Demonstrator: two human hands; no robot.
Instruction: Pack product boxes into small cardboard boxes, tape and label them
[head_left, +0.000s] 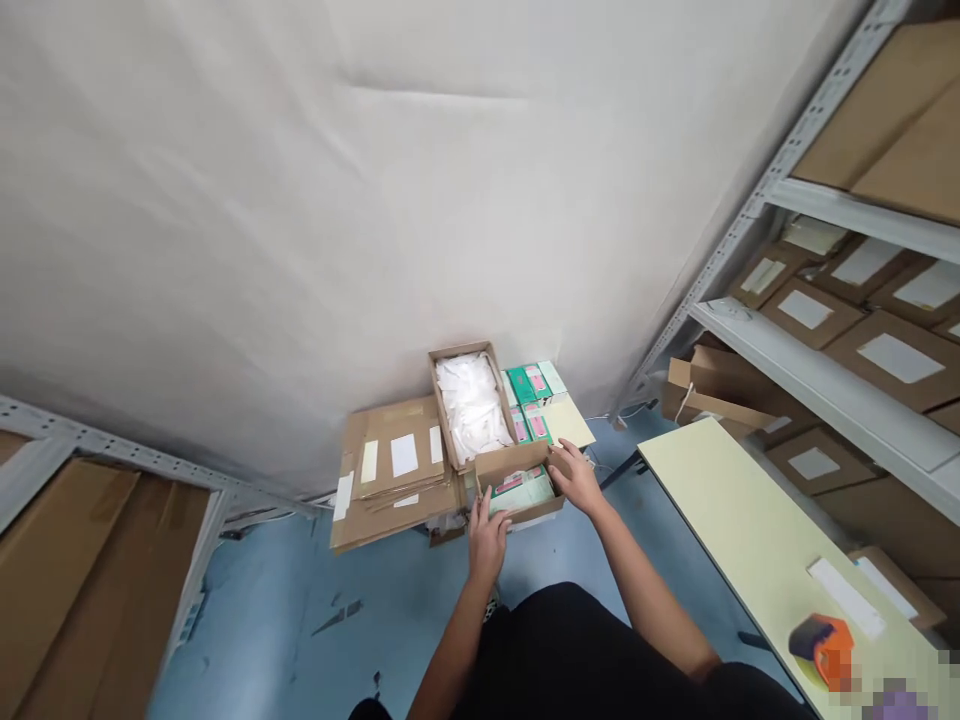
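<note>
An open cardboard box [514,459] sits at the near edge of the pale yellow counter [574,424], between the person's two hands. Inside it lie white-and-green packages [529,491] with a pink patch on the upper face. The left hand [489,537] rests its spread fingers at the box's left near corner; the right hand [576,478] touches the right end, its fingers bent over the rim. Whether either one is firmly gripping the cardboard, I cannot tell.

Just behind this box, a larger open carton [442,411] holds a heap of white packets [469,396]. To its right, green retail boxes [519,384] with pink patches stand in rows. To its left lies a stack of flattened cardboard [381,457] bearing white labels [403,455].

Off to the right, a second pale table [716,480] carries a white strip [847,597] and an orange and dark tape dispenser [825,640]. Beyond it, metal shelving [862,395] holds labelled brown cartons [896,358]. More brown cardboard [71,570] fills the rack at far left, above a blue floor [259,610].
</note>
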